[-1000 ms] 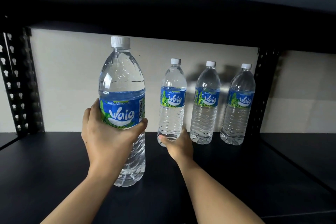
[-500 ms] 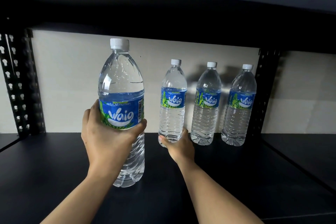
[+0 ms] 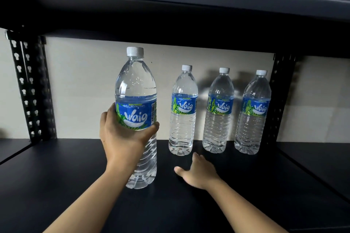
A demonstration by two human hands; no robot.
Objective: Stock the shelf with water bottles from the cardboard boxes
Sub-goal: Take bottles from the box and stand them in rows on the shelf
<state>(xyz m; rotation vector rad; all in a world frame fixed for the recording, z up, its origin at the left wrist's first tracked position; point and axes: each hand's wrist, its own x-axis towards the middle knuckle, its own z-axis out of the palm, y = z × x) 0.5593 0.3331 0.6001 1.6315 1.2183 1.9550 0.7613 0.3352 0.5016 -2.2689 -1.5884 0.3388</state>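
Three standing bottles [image 3: 217,111] with blue labels and white caps make a row at the back of the dark shelf [image 3: 75,176], close to the pale wall [image 3: 79,85], with a black post [image 3: 280,96] full of holes beside the last one (the top board [image 3: 170,15] hangs low over them). The left hand [image 3: 123,138] wraps fingers and thumb round the label of a fourth bottle [image 3: 136,85], upright, in front and left of the row. The right hand [image 3: 197,174] is spread flat, holding nothing, just in front of the nearest standing bottle.
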